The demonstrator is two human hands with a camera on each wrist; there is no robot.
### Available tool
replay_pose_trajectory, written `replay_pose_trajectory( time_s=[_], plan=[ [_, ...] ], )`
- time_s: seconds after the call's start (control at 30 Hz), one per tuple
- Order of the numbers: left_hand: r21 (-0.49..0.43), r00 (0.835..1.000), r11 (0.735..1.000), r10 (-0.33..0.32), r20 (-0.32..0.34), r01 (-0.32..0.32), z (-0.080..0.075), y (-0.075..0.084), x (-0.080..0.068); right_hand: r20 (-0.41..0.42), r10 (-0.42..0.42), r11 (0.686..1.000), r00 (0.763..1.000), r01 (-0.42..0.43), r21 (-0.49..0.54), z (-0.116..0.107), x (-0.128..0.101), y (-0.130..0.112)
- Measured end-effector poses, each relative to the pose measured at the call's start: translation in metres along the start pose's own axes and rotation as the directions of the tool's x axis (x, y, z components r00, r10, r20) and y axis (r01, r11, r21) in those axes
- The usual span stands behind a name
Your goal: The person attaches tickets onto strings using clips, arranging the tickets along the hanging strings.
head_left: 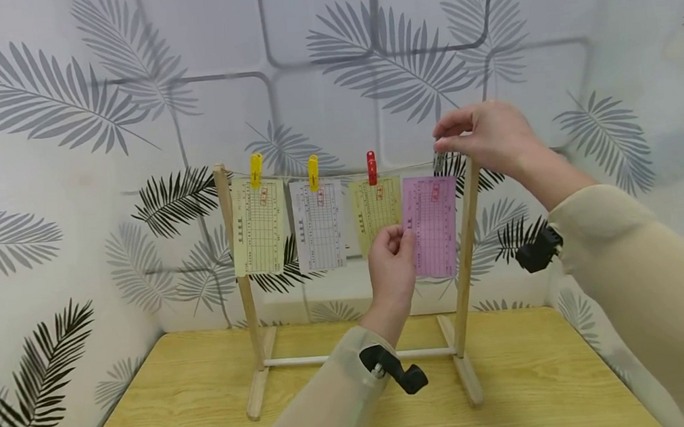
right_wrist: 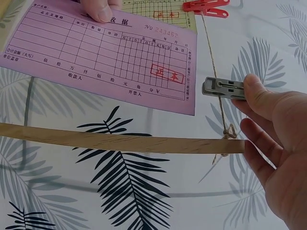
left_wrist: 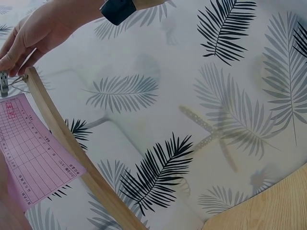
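My left hand (head_left: 392, 263) pinches the left edge of a pink receipt slip (head_left: 435, 232) printed with a red stamp. At the right end of the string (right_wrist: 213, 57), my right hand (head_left: 488, 136) holds a grey clothespin (right_wrist: 223, 88) between thumb and fingers. The clothespin's front end lies across the string, and in the right wrist view the slip's top edge is a little apart from it. Beside the pink slip, a yellow receipt (head_left: 371, 201) hangs from a red clothespin (head_left: 371, 168), partly covered by my left hand.
Another yellow receipt (head_left: 258, 227) and a white receipt (head_left: 319, 226) hang further left from yellow clothespins (head_left: 256, 171). The string is tied between two wooden posts (head_left: 466, 264), joined low down by a white bar (head_left: 421, 353). The rack stands on a wooden table (head_left: 527, 373) before a leaf-patterned wall.
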State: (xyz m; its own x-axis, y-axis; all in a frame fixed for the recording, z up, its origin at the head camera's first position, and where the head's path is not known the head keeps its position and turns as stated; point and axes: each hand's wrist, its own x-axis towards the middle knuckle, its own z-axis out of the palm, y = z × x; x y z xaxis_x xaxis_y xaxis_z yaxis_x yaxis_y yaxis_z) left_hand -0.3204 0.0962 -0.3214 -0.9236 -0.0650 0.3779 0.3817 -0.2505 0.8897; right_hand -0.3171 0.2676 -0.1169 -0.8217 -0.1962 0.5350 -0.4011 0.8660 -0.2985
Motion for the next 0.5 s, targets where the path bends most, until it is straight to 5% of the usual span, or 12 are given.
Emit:
replay_pose_trajectory(
  time_s=[0.5],
  plan=[
    [-0.014,1.0,1.0,-0.001,0.016,0.001,0.005,-0.0038,0.0023,0.047,-0.007,1.0,0.999,0.007,-0.009,-0.0014,-0.0025,-0.0016]
  ],
)
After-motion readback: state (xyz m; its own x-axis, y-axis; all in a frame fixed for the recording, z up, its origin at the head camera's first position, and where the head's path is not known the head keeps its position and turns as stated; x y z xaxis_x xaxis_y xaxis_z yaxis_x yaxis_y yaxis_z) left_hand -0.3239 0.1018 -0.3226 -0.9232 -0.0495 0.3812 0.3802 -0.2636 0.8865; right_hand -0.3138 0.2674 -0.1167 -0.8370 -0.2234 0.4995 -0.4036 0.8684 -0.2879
